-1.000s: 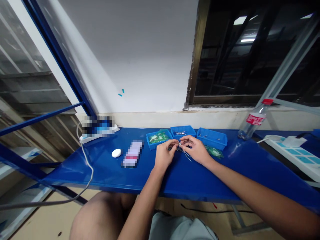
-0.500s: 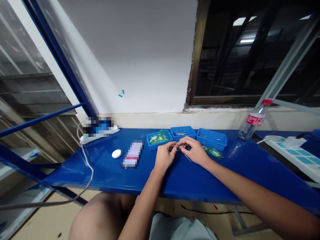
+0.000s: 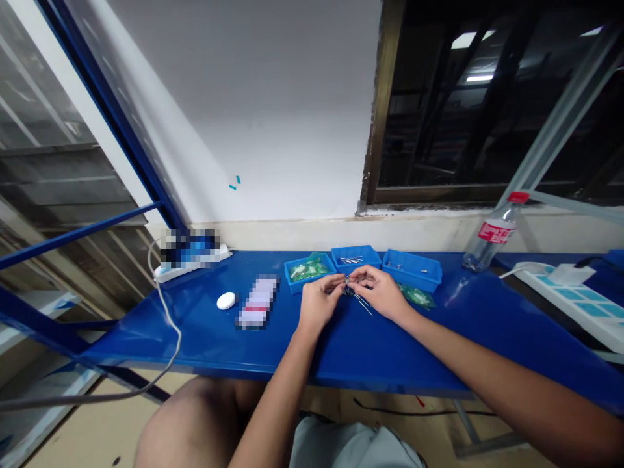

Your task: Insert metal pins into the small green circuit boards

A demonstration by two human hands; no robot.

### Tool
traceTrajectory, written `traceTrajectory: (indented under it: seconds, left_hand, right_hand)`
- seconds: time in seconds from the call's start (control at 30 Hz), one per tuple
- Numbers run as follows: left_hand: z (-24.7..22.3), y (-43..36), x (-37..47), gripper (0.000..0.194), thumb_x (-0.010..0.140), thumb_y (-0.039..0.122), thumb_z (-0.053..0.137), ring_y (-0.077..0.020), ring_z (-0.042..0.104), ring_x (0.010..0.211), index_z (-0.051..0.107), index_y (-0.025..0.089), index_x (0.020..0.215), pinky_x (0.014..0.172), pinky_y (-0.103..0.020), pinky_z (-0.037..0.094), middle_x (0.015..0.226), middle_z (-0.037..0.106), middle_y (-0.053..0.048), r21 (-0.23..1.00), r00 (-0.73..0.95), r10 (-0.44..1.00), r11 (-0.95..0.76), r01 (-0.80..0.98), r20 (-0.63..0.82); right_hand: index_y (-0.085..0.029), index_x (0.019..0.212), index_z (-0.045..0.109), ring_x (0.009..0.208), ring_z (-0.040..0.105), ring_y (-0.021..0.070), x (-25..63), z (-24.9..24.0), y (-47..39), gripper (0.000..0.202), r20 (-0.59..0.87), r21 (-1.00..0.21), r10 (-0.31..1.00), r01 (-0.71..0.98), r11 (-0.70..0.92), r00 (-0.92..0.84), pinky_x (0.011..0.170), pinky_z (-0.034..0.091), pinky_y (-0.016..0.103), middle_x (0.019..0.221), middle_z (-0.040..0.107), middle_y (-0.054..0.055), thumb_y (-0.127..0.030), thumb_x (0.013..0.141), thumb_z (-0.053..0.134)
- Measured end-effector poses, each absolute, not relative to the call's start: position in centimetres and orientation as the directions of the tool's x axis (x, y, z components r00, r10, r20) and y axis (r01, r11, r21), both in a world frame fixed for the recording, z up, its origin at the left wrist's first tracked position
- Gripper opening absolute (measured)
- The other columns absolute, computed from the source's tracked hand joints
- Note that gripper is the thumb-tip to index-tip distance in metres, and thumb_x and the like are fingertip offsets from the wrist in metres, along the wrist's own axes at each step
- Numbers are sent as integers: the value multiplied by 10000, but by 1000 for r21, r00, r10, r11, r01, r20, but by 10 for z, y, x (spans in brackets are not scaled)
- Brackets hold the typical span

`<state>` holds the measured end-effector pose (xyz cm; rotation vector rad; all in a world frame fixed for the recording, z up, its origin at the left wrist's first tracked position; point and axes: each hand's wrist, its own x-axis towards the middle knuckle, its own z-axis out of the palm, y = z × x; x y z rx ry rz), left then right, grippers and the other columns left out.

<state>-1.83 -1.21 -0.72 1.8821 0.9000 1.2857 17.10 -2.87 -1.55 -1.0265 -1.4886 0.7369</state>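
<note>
My left hand (image 3: 319, 300) and my right hand (image 3: 379, 292) meet over the blue table, fingertips closed together around a small shiny piece (image 3: 347, 280) that is too small to name. Both hands pinch at it from either side. Below the fingers lie thin metal rods (image 3: 363, 304) and some dark small parts, partly hidden by my right hand. Behind my hands stand a blue bin with green-and-clear packets (image 3: 309, 268), a blue bin holding thin metal pins (image 3: 355, 257), and a blue bin with a few small metal pieces (image 3: 412, 270). A green plastic packet (image 3: 416, 296) lies beside my right wrist.
On the left are a phone (image 3: 258, 300), a white round case (image 3: 225, 301) and a power strip (image 3: 192, 260) with a hanging cable (image 3: 170, 318). To the right stand a red-capped bottle (image 3: 494, 233) and another power strip (image 3: 580, 305). A wall with a window rises behind.
My fingertips have shifted slightly around the small piece, and more of the metal rods beneath now shows. The view has moved a little; both hands stay in the same place.
</note>
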Motion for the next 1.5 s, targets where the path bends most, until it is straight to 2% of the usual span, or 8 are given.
traceTrajectory:
  seconds: [0.17,0.47,0.8,1.0,1.1,1.27,1.37,1.5]
  left_hand:
    - [-4,-13,-20,178,917,221,723,-223,804,939,767,196,1087,889,-359,667,1017,824,-63,835,256,824,-542,93,506]
    - [3,-18,-21,165,907,183,726,-191,798,881,757,223,1064,852,-321,654,1003,823,-33,738,243,759,-648,189,605]
    - [5,-19,-21,159,919,217,716,-201,795,937,761,223,1072,888,-325,646,1052,817,-42,774,283,788,-605,188,548]
    - [2,-18,-19,231,945,215,667,-202,780,981,726,206,1168,908,-332,636,1144,796,-70,796,342,793,-581,171,505]
    - [-2,-17,-20,243,936,230,684,-222,751,1051,741,235,1172,981,-369,602,1180,783,-62,687,382,756,-648,327,531]
    - [-11,-14,-19,201,905,264,736,-266,671,1233,774,228,1099,1126,-444,498,1270,749,-77,532,495,684,-729,432,536]
    - [-13,-13,-20,185,901,270,739,-279,656,1254,782,231,1077,1123,-455,490,1295,738,-75,498,503,699,-715,490,509]
    - [-14,-12,-21,178,910,237,715,-276,674,1207,786,227,1072,1078,-436,514,1255,752,-82,463,511,705,-708,532,491]
  right_hand:
    - [-219,1040,683,863,721,208,170,-14,-31,278,482,-866,876,163,473,20,810,608,360,972,735,61,-387,850,795]
    - [-227,1113,670,852,720,205,171,-15,-32,284,522,-840,853,183,511,12,804,615,363,1001,732,66,-355,876,761]
    - [-233,1156,636,825,698,193,171,-11,-35,299,527,-828,850,220,516,-13,792,608,355,1014,702,59,-336,889,723]
    - [-237,1185,612,807,672,183,173,-15,-30,310,504,-831,863,266,488,-7,721,588,320,1005,649,46,-318,894,678]
    - [-233,1136,644,850,662,206,176,-7,-30,235,559,-765,829,388,514,5,706,566,325,1025,652,67,-282,906,633]
    - [-230,1029,684,881,640,246,203,6,-24,158,699,-498,715,710,498,-11,822,527,393,1012,684,84,-230,923,567]
    - [-207,1001,693,986,619,302,232,2,-16,164,744,-377,662,875,304,90,909,468,444,983,707,112,-220,904,561]
    - [-227,864,716,946,577,331,262,-8,-9,140,646,-312,743,949,47,175,830,400,442,878,741,97,-322,897,619]
